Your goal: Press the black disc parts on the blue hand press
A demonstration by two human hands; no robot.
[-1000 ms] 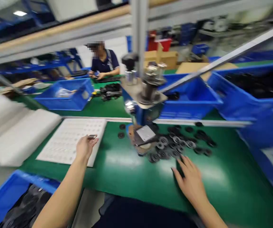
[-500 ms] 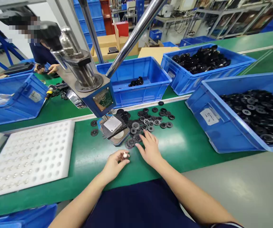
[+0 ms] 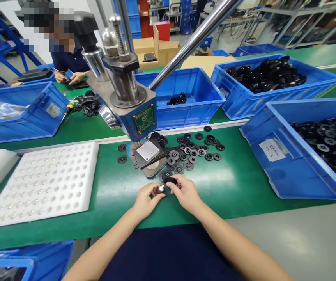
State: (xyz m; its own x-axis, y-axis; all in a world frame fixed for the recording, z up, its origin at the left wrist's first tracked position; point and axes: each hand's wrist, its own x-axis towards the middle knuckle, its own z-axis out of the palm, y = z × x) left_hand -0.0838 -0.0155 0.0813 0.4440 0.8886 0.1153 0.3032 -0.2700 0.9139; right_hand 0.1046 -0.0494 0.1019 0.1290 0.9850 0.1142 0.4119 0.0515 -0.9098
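Observation:
Between the thumb and fingers of my left hand (image 3: 146,200) is a small white knobbed part (image 3: 161,188), its lower end hidden by the fingers. My right hand (image 3: 187,193) pinches a black disc (image 3: 170,180) by its edge, close beside the white part but apart from it. Just beyond both hands, many loose black discs (image 3: 188,166) lie spread on the green table (image 3: 121,203). Left of them stands a hand press (image 3: 135,113) with a flat metal plate (image 3: 148,151) at its base.
A white foam tray (image 3: 90,187) with rows of small pale parts lies left. Blue bins (image 3: 255,156) of black parts stand right, and another blue bin (image 3: 191,113) behind the press. A co-worker (image 3: 74,62) handles something across the table.
My right hand has picked up a black disc and drawn it back toward my left hand. My left hand still holds the white part. The view has shifted slightly.

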